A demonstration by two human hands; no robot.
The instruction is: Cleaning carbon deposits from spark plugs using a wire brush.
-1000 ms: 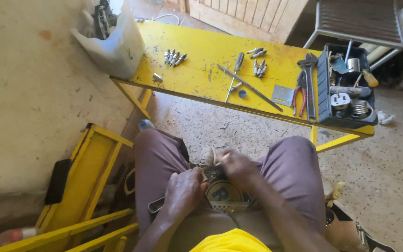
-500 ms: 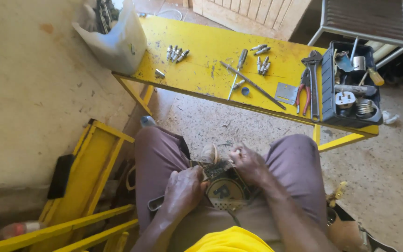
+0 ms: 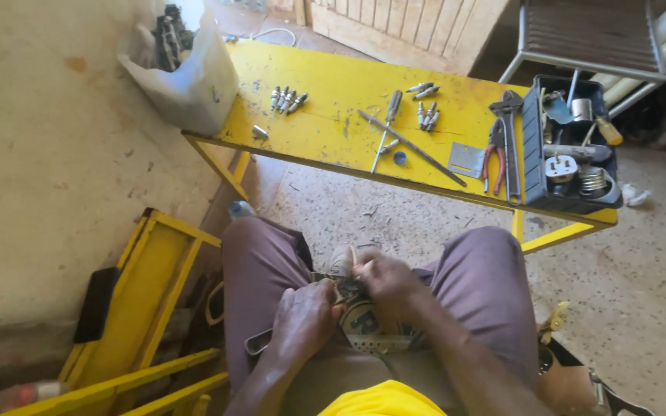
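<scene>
I sit with a small metal part point(image 3: 362, 322), round and perforated, resting in my lap between my thighs. My left hand point(image 3: 302, 317) grips its left side. My right hand point(image 3: 385, 279) closes over its top, where a pale thin piece point(image 3: 354, 262) sticks up between my fingers. Much of the part is hidden under both hands.
A yellow table point(image 3: 333, 115) stands ahead with spark plugs point(image 3: 287, 100), a screwdriver point(image 3: 387, 127), a long rod point(image 3: 414, 148), red pliers point(image 3: 493, 158), a wrench point(image 3: 510, 139) and a dark toolbox point(image 3: 568, 146). A white plastic container point(image 3: 186, 77) sits at its left corner. Yellow frames point(image 3: 140, 308) lie left.
Both hands stay on the part in my lap with small finger shifts. The view has tilted slightly, so the table sits a little lower in the picture.
</scene>
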